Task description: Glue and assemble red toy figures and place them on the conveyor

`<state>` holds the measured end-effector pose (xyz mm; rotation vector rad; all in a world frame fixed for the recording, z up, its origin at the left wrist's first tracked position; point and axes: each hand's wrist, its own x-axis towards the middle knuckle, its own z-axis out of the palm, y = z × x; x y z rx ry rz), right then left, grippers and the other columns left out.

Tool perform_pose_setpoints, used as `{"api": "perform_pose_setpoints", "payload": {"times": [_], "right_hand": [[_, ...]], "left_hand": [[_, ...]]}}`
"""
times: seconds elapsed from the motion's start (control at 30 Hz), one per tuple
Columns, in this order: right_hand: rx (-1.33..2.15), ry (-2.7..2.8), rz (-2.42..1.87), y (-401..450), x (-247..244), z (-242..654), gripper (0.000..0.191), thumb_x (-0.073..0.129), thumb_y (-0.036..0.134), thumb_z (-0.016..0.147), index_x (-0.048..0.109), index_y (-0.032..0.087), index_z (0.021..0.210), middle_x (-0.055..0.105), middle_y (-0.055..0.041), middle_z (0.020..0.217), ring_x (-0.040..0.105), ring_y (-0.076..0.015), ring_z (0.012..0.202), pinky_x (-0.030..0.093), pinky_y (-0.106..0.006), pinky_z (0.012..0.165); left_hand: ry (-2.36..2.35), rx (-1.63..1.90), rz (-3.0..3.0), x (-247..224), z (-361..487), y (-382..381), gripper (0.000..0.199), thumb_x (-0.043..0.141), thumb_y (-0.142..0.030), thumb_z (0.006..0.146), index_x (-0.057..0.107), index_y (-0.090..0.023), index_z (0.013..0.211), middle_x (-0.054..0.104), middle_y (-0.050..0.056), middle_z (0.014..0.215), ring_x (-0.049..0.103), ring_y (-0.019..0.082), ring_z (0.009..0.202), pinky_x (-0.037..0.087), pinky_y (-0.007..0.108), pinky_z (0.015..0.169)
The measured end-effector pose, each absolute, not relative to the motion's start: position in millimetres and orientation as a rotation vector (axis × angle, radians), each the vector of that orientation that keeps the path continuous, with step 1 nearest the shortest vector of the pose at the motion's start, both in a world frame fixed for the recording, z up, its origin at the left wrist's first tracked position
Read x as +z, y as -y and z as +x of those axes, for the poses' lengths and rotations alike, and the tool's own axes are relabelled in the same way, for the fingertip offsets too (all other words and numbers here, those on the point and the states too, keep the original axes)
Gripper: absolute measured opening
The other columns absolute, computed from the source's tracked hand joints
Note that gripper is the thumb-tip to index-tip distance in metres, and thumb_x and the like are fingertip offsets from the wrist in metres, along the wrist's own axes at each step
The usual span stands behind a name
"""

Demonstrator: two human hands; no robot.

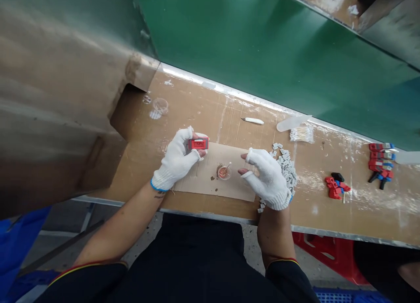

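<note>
Both my hands wear white knit gloves with the thumb and index tips bare. My left hand (177, 157) is closed around a small red and grey plastic toy part (199, 142), held above the left end of a cardboard sheet (203, 180). My right hand (266, 177) has thumb and index finger apart with nothing between them. It hovers at the sheet's right end, beside a pile of small grey plastic pieces (287, 170). Between the hands stands a small cup of reddish-brown liquid (224, 172), with a cotton swab (228, 165) leaning in it.
Farther back lie a white craft knife (253, 120), a pack of cotton swabs (302, 134) and a clear lidded cup (160, 105). Red and blue toy figures (381, 160) lie at the right, one figure (336, 187) nearer. A metal panel (59, 110) rises at the left.
</note>
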<state>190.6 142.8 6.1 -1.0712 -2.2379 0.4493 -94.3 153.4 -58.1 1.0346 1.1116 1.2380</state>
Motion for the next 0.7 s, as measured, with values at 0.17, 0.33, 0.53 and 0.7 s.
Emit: {"api": "perform_pose_setpoints", "payload": {"times": [0.17, 0.33, 0.53, 0.7], "right_hand": [[0.516, 2.311, -1.162, -141, -8, 197, 0.019, 0.072, 0.038, 0.111, 0.078, 0.028, 0.126, 0.084, -0.0083, 0.112, 0.077, -0.0298, 0.096, 0.064, -0.045, 0.086], [0.397, 2.164, -1.264, -138, -18, 210, 0.023, 0.071, 0.04, 0.111, 0.079, 0.028, 0.129, 0.086, -0.0114, 0.124, 0.082, -0.0331, 0.111, 0.068, -0.05, 0.094], [0.343, 2.168, -1.229, -142, -21, 216, 0.022, 0.07, 0.035, 0.11, 0.082, 0.028, 0.127, 0.089, -0.0105, 0.12, 0.084, -0.033, 0.108, 0.069, -0.049, 0.092], [0.321, 2.144, -1.217, -139, -25, 232, 0.019, 0.07, 0.041, 0.111, 0.083, 0.029, 0.118, 0.087, -0.0089, 0.109, 0.081, -0.0334, 0.101, 0.064, -0.048, 0.09]], "left_hand": [[-1.127, 1.195, 1.114, -56, -94, -153, 0.039, 0.088, -0.035, 0.082, 0.06, -0.028, 0.108, 0.085, 0.006, 0.119, 0.08, 0.021, 0.085, 0.07, 0.036, 0.064], [-1.385, 1.193, 1.546, -55, -105, -153, 0.023, 0.082, -0.037, 0.089, 0.069, -0.026, 0.104, 0.087, 0.005, 0.111, 0.083, 0.028, 0.101, 0.071, 0.048, 0.096], [-1.957, 0.909, 1.737, -50, -125, -160, 0.02, 0.082, -0.029, 0.093, 0.076, -0.025, 0.112, 0.088, 0.01, 0.12, 0.081, 0.039, 0.126, 0.061, 0.055, 0.115], [-2.076, 0.81, 1.825, -34, -117, -164, 0.019, 0.08, -0.027, 0.097, 0.077, -0.023, 0.115, 0.086, 0.012, 0.11, 0.081, 0.039, 0.115, 0.06, 0.051, 0.102]]}}
